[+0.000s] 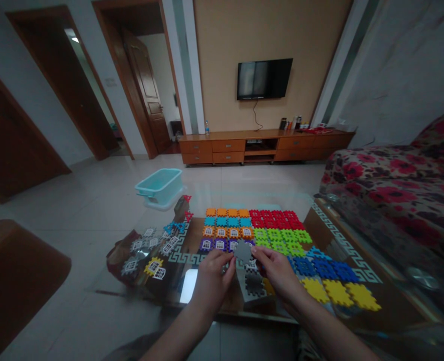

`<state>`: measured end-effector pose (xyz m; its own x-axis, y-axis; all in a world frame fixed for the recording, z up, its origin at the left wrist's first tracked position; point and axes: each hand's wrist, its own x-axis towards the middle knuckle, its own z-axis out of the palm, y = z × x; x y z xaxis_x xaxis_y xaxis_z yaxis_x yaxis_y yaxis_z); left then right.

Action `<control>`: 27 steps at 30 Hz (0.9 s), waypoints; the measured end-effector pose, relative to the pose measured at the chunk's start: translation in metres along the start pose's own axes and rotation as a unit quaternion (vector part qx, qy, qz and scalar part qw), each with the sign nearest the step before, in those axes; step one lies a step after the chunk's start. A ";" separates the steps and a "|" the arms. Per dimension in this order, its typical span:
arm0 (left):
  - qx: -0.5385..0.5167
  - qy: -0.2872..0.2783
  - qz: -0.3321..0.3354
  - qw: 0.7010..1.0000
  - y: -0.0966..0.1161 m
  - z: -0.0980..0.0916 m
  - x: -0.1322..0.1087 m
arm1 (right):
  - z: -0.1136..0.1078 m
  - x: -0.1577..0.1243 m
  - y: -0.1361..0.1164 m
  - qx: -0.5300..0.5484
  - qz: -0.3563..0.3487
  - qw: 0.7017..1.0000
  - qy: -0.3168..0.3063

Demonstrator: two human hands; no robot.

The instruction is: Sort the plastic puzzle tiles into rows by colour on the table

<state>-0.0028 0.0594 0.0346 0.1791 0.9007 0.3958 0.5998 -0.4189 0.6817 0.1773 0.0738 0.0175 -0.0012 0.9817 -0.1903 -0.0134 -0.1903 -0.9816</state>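
A grey notched building tile (pixel 243 250) is held up over the table between my two hands. My left hand (pixel 215 275) has its fingers closed at the tile's left edge. On the opposite edge, my right hand (pixel 276 268) pinches the tile between thumb and fingers. Just below them a dark grey tile (pixel 254 283) lies on a pale block-like thing (pixel 252 299). Behind my hands, purple tiles with white window inserts (pixel 219 244) form a row. Lime green tiles (pixel 280 234) are joined in rows beyond my right hand.
The glass table (pixel 192 288) carries orange tiles (pixel 227 212), red tiles (pixel 274 218), blue tiles (pixel 322 269) and yellow tiles (pixel 337 292). Loose grey window tiles (pixel 131 265) lie at left. A turquoise tub (pixel 160 183) stands on the floor; a floral sofa (pixel 380 175) is at right.
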 end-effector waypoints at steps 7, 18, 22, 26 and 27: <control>0.026 -0.043 -0.042 0.998 -0.005 0.002 0.000 | 0.004 -0.003 -0.003 -0.074 -0.039 0.996 0.004; 0.090 -0.047 -0.085 0.991 -0.006 0.003 -0.002 | 0.007 -0.004 -0.002 -0.107 -0.052 0.993 -0.011; 0.102 -0.037 -0.126 0.986 -0.006 0.004 -0.006 | 0.006 0.001 0.006 -0.120 -0.065 0.990 -0.032; 0.104 -0.037 -0.178 0.978 -0.005 0.006 -0.017 | 0.005 0.003 0.015 -0.158 -0.058 0.985 -0.040; 0.106 -0.038 -0.184 0.976 -0.005 0.007 -0.020 | 0.005 0.002 0.016 -0.176 -0.059 0.982 -0.043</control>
<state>-0.0040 0.0440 0.0188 -0.0268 0.9950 0.0961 0.7813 -0.0391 0.6230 0.1726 0.0729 0.0013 -0.1058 0.9905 -0.0875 0.3284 -0.0482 -0.9433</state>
